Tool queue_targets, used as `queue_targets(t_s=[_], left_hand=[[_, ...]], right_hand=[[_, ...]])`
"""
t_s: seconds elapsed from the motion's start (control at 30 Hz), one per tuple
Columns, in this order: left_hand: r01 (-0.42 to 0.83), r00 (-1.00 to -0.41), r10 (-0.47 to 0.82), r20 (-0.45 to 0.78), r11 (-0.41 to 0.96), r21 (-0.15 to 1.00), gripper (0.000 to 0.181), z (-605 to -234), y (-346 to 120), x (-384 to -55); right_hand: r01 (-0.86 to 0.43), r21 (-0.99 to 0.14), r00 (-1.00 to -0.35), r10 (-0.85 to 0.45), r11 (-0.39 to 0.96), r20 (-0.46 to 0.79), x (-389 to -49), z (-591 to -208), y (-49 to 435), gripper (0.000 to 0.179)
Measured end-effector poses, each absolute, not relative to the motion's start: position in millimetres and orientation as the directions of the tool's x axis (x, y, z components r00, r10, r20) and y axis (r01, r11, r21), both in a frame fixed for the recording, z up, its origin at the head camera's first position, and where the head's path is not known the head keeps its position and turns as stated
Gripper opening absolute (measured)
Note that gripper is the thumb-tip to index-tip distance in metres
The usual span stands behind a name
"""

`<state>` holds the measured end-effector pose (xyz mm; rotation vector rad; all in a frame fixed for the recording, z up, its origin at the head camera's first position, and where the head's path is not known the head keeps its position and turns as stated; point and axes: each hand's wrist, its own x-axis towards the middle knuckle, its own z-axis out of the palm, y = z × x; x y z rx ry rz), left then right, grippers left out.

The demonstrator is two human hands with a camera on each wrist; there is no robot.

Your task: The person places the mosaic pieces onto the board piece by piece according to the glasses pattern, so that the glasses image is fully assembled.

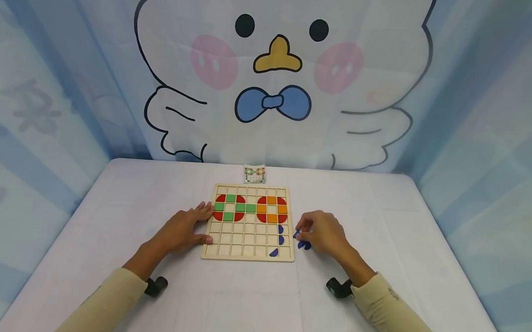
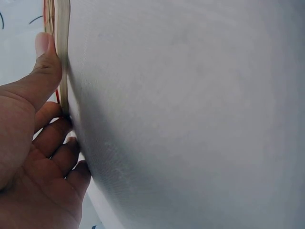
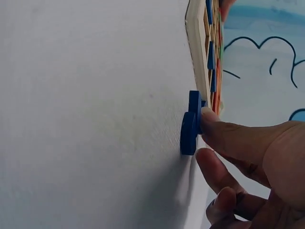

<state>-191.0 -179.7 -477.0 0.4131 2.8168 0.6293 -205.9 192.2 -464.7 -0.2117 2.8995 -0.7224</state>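
A wooden grid board (image 1: 244, 239) lies on the table, holding red, green and orange pieces in its upper rows. Three rounded blue pieces (image 1: 281, 240) sit in its right part. My left hand (image 1: 179, 230) rests at the board's left edge, fingers extended; in the left wrist view its thumb touches the board's side (image 2: 62, 28). Just off the board's right edge, my right hand (image 1: 324, 233) pinches a small blue piece (image 1: 296, 234) between thumb and fingertip. Beneath that hand lie more blue pieces (image 1: 304, 245), seen edge-on as blue blocks (image 3: 188, 133) in the right wrist view.
A small pattern card (image 1: 254, 174) stands behind the board near the table's far edge. White cloth covers the table (image 1: 241, 300). A curtain (image 1: 272, 136) with a cartoon bird hangs behind, and blue curtains flank both sides.
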Motion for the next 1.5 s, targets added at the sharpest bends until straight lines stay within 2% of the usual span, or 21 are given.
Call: queue_targets(t_s=[0.17,0.6,0.8,1.1,1.5], left_hand=[[0.221,-0.936,0.317,-0.156,0.869,0.442,0.096,-475.8,-180.3,-190.8],[0.212,-0.934,0.313,-0.17,0.872,0.441,0.099,-477.6,-178.8,-191.0],[0.206,-0.936,0.308,-0.171,0.874,0.441,0.099,-476.3,-178.9,-190.6],[0.221,-0.936,0.317,-0.156,0.87,0.44,0.098,-475.9,-180.0,-191.7],[0.202,-0.939,0.302,-0.165,0.873,0.445,0.098,-476.9,-180.1,-191.3]], right_hand=[[-0.078,-0.448,-0.982,-0.147,0.891,-0.122,-206.6,-464.7,194.4,0.023],[-0.131,-0.499,-0.961,-0.233,0.856,-0.149,-207.1,-461.2,192.2,0.014],[-0.172,-0.555,-0.958,-0.27,0.814,-0.1,-205.7,-457.1,187.2,0.01],[-0.211,-0.619,-0.955,-0.295,0.757,-0.036,-206.5,-452.2,156.4,0.014],[-0.324,-0.675,-0.904,-0.427,0.663,0.014,-213.4,-451.6,102.2,0.014]])
